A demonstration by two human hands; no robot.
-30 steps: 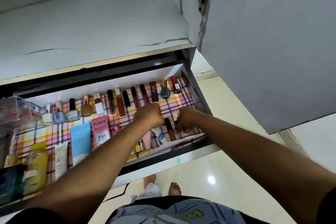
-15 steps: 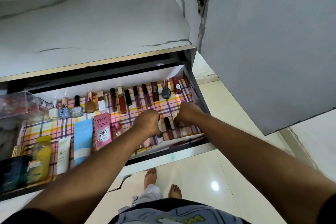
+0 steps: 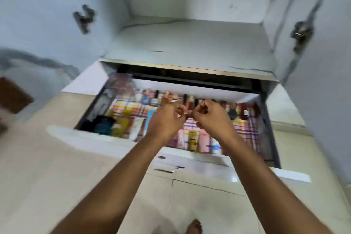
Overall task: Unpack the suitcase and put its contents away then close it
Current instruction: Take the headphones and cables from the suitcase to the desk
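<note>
Cream floor tiles (image 3: 47, 186) fill the bottom of the blurred view, with one bare foot (image 3: 193, 226) at the lower edge. Two bare forearms rise from there toward an open drawer (image 3: 133, 148) that stands pulled out of a white wardrobe.

The left hand (image 3: 167, 119) and the right hand (image 3: 212, 118) are held above the middle of the drawer, knuckles up, fingers curled in, with the fingertips of both nearly meeting. Whether they pinch some small thing between them cannot be told through the blur.

Under the hands the drawer is lined with a pink, yellow and purple checked liner (image 3: 245, 127). Near its front wall lie small tubes (image 3: 192, 139), side by side. Toward the left end sit a yellow bottle (image 3: 121, 123) and something dark blue (image 3: 103, 124). Along the back wall stands a row of small bottles and lipsticks (image 3: 152, 99), and a clear plastic box (image 3: 119, 81) is in the back left corner.

Above the drawer runs a white marbled shelf (image 3: 190, 43). On either side hang the open wardrobe doors, the left door (image 3: 47, 15) and the right door (image 3: 326, 62), each with a metal hinge. The suitcase is out of view.
</note>
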